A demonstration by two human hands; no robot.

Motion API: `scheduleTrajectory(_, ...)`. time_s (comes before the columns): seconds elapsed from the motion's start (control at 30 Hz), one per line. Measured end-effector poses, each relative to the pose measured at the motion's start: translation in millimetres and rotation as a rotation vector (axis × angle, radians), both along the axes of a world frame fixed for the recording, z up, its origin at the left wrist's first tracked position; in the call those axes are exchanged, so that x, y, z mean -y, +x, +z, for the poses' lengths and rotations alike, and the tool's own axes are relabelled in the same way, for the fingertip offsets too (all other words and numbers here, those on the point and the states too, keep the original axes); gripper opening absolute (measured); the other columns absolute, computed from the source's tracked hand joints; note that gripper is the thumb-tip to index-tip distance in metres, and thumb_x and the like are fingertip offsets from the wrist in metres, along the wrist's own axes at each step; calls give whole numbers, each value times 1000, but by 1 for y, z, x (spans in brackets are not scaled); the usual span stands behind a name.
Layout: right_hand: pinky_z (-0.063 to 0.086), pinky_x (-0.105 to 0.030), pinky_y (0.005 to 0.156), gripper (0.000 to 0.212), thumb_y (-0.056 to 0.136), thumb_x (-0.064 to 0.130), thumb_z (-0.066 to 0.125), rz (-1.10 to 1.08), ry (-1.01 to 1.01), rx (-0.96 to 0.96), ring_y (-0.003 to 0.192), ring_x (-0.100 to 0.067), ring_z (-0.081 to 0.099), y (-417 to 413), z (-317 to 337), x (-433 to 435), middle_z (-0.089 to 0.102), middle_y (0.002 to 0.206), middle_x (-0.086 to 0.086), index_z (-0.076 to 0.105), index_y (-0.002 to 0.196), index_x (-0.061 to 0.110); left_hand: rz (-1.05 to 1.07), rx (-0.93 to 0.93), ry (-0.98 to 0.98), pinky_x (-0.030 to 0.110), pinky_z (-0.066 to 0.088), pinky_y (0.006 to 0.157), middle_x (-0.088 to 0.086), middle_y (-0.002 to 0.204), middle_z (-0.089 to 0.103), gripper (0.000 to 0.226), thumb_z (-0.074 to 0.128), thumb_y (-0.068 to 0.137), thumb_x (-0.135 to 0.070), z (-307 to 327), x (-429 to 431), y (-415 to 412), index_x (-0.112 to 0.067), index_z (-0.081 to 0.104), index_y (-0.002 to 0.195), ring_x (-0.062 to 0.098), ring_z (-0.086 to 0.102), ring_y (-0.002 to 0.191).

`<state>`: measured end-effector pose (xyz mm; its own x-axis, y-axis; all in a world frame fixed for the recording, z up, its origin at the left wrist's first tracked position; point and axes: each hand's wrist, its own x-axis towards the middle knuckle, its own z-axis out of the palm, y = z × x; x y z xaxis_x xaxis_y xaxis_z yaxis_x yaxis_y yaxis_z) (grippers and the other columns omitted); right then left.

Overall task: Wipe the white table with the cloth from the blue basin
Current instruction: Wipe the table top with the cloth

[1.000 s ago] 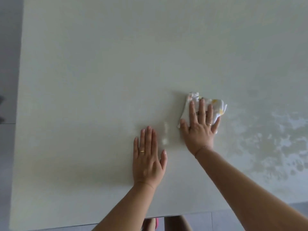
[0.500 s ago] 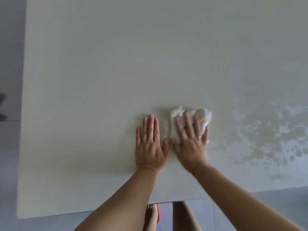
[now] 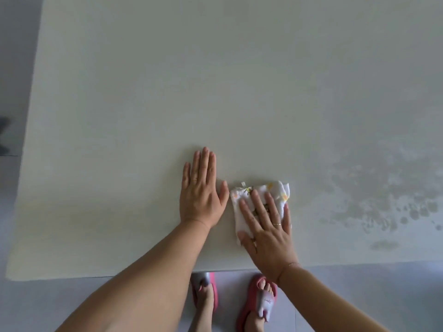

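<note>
Left hand (image 3: 201, 195): flat on the white table (image 3: 143, 92), fingers stretched, holding nothing.
Right hand (image 3: 266, 226): spread flat, pressing the cloth (image 3: 278, 190) on the table near its front edge.

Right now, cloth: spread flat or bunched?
Bunched. The cloth is a crumpled wad with folds at its top edge, pressed under the flat right hand on the white table.

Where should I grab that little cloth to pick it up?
Probably the cloth's bunched far edge, pinched from above. The rest lies flat on the white table under the right hand, and that edge pokes out past the fingertips.
</note>
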<state>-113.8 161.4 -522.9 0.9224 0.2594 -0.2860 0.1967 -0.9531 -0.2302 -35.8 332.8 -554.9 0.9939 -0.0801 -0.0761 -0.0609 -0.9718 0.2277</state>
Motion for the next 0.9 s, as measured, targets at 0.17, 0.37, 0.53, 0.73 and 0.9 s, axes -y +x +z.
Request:
scheduleTrajectory(0.17,3,-57,113,53,91,57,35,93,-23,48,141,-25,30,18,13,23,43,146,0,51,132,28,4,7,30,43,8,119,15,156,24,67,30,91,-39,-2,1,-1,-3,26,148,29,20,145)
scheduleTrajectory(0.37,-2,-52,116,66,93,55,25,-141,-37,40,146,-29,6,17,-6,-17,20,157,-6,28,148,20,34,86,20,43,8,119,16,155,26,62,34,93,-34,1,7,-17,-3,30,147,30,22,145)
scheduleTrajectory(0.53,7,-51,117,60,94,51,30,-6,-72,143,145,-29,15,26,-17,38,25,156,-6,30,148,23,-21,95,20,45,18,117,16,153,31,58,34,93,-29,-3,13,-66,-1,36,144,30,27,143)
scheduleTrajectory(0.73,-7,-48,116,64,92,53,20,-477,-103,105,147,-28,3,17,-19,35,12,159,-5,18,150,25,-7,51,28,44,15,118,15,155,28,61,34,91,-28,-3,14,-69,-2,31,146,28,22,145)
scheduleTrajectory(0.9,12,-54,115,60,92,47,40,30,-12,129,145,-30,15,-41,-17,-8,26,155,-4,32,147,26,-17,12,45,44,15,118,14,156,25,60,30,92,-25,0,12,-68,-3,28,148,28,21,145)
